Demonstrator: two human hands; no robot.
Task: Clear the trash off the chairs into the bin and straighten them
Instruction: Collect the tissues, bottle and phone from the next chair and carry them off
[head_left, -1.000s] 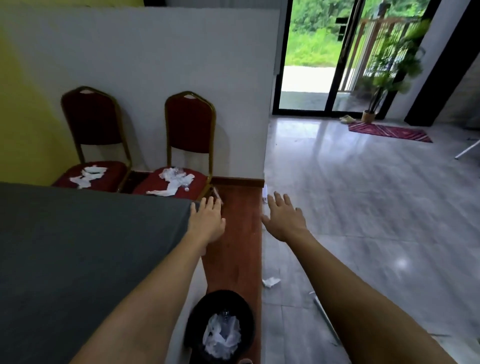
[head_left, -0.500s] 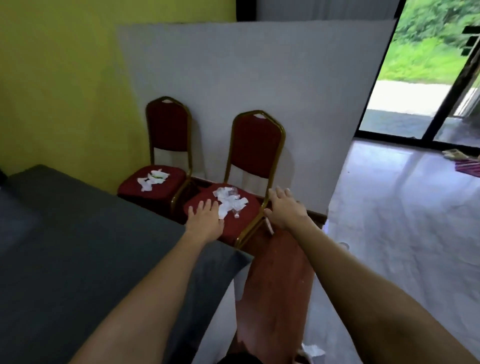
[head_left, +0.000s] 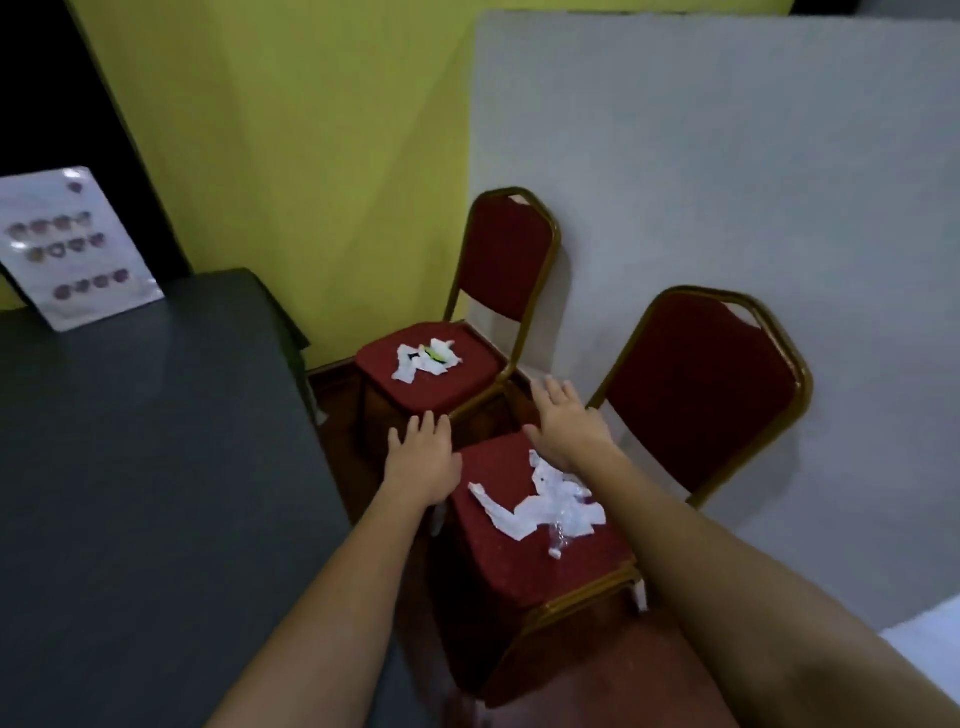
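Note:
Two red padded chairs with gold frames stand against a grey panel. The near chair (head_left: 519, 561) carries crumpled white paper and clear plastic trash (head_left: 545, 506) on its seat. The far chair (head_left: 441, 379) holds white scraps with a bit of green (head_left: 426, 358). My left hand (head_left: 423, 457) hovers open at the near seat's left corner, palm down. My right hand (head_left: 566, 423) is stretched open over the back of the near seat, just above the trash, touching nothing that I can see. The bin is out of view.
A dark grey table (head_left: 145, 467) fills the left side, close against the chairs, with a laminated sheet (head_left: 72, 249) propped at its far edge. A yellow wall (head_left: 291, 156) and the grey panel (head_left: 727, 182) stand behind the chairs. Red-brown floor lies underneath.
The view has swung left and down and moved closer, so the chairs are now right under my hands. The bin and the doorway have left the view. Both hands stay open.

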